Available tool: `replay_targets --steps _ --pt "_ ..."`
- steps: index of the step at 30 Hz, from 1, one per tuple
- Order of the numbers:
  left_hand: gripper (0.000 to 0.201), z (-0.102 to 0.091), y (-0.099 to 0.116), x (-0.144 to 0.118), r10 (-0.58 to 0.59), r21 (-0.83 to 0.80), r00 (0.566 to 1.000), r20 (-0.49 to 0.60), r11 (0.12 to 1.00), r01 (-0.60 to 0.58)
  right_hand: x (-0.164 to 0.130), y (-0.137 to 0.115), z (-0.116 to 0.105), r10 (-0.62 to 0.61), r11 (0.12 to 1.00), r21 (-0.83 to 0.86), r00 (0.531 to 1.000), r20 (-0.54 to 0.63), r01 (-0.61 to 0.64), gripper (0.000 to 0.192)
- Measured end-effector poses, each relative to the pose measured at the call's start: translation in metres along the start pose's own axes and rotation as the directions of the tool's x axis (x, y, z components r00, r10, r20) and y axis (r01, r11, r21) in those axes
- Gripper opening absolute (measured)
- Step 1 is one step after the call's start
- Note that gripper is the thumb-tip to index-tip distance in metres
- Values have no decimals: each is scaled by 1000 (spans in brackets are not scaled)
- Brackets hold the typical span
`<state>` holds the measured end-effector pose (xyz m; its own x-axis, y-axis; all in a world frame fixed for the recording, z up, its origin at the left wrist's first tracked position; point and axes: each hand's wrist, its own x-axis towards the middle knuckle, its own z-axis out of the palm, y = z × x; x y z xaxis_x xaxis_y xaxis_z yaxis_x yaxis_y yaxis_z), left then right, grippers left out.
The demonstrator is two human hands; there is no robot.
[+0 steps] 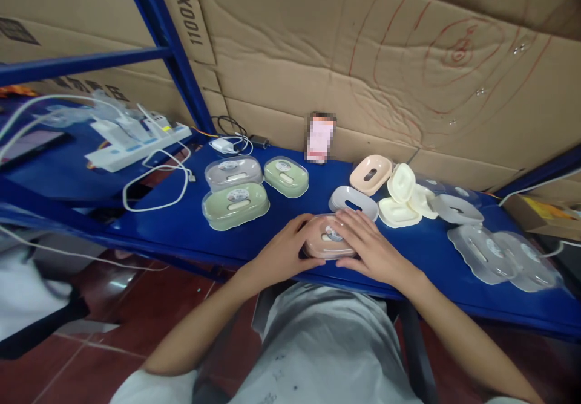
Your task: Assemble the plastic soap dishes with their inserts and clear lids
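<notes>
Fingers of my left hand [290, 248] and right hand [368, 245] curl partway, gripping the pink box [331, 248], clear cover [318, 233] on it, near edge of the worktop [313, 189]; can't tell if it's seated. Right: labelled covers [485, 256], look loose. Beyond: grey pieces [341, 197] and cream pieces [400, 213], uncovered. Left: three covered boxes [236, 208], look done. Far back: peach piece [362, 172], also uncovered, so likely pending.

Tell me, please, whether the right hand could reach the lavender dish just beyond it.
Likely yes: the lavender dish is close, its far side exposed, though the right hand is on the pink dish.
</notes>
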<state>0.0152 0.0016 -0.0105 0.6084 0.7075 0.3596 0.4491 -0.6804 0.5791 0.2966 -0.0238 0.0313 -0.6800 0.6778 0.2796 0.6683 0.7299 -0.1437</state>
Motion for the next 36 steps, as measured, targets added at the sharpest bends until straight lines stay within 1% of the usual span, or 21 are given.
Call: replay_targets --steps 1,3,5,6,8,9,11,12,14,16,18,21,23,25,26,27,29,30,31,34,36 --pt "97 -2 1 -2 -2 15 1000 -21 1000 3 -7 -1 0 20 1000 -2 1000 -17 -20 97" --pt "91 -11 2 -8 -8 65 997 -74 998 13 -29 -4 1 110 994 11 990 -85 -110 93" --pt "84 -29 -1 -12 -18 134 985 -172 990 42 -54 -7 7 238 971 48 958 -162 -233 88" --pt "81 -41 -4 -13 -27 170 969 -244 983 70 -66 -9 10 304 953 65 934 -189 -297 86" --pt "76 -68 -14 -12 -50 245 919 -392 957 156 -83 -11 17 405 914 88 888 -217 -395 82" --pt "75 -81 -21 -10 -61 281 895 -443 938 203 -88 -12 19 431 902 92 876 -215 -421 80" --pt "75 -104 -34 -5 -96 321 856 -508 901 292 -89 -12 23 438 899 89 878 -194 -429 78" --pt "77 -113 -39 -2 -114 335 849 -516 885 322 -87 -12 24 427 904 80 886 -178 -420 77" --pt "79 -125 -48 4 -195 361 853 -483 844 397 -82 -11 26 403 915 51 903 -149 -400 75" --pt "78 -131 -52 9 -303 374 851 -429 798 472 -78 -12 27 394 919 25 908 -140 -395 72" --pt "75 -132 -53 11 -368 372 843 -392 775 511 -79 -13 27 404 914 10 905 -137 -406 68" --pt "79 -129 -50 10 -392 375 841 -372 765 523 -82 -16 26 424 904 2 896 -132 -427 62" --pt "87 -123 -44 8 -353 407 828 -435 743 531 -81 -14 23 419 907 8 899 -128 -422 61" --pt "85 -111 -33 7 -203 440 829 -521 769 465 -76 -8 20 401 915 2 907 -132 -404 62" --pt "79 -102 -27 7 -101 453 836 -539 802 389 -72 -3 19 389 919 -8 911 -138 -394 64" --pt "72 -91 -19 8 -1 456 849 -529 843 285 -67 2 18 380 922 -21 914 -142 -386 65" --pt "63 -65 -5 9 131 434 907 -400 899 62 -57 11 17 378 921 -44 915 -145 -387 68" --pt "61 -52 0 10 173 418 938 -301 908 -34 -52 14 17 383 919 -44 913 -140 -392 68" --pt "61 -38 4 11 204 395 956 -213 913 -107 -48 15 18 386 919 -31 913 -133 -393 67" --pt "64 -7 7 14 250 340 967 -47 915 -220 -44 10 17 332 943 63 937 -108 -327 56" --pt "61 3 3 14 251 318 967 36 915 -249 -47 7 16 284 955 121 953 -107 -271 51"
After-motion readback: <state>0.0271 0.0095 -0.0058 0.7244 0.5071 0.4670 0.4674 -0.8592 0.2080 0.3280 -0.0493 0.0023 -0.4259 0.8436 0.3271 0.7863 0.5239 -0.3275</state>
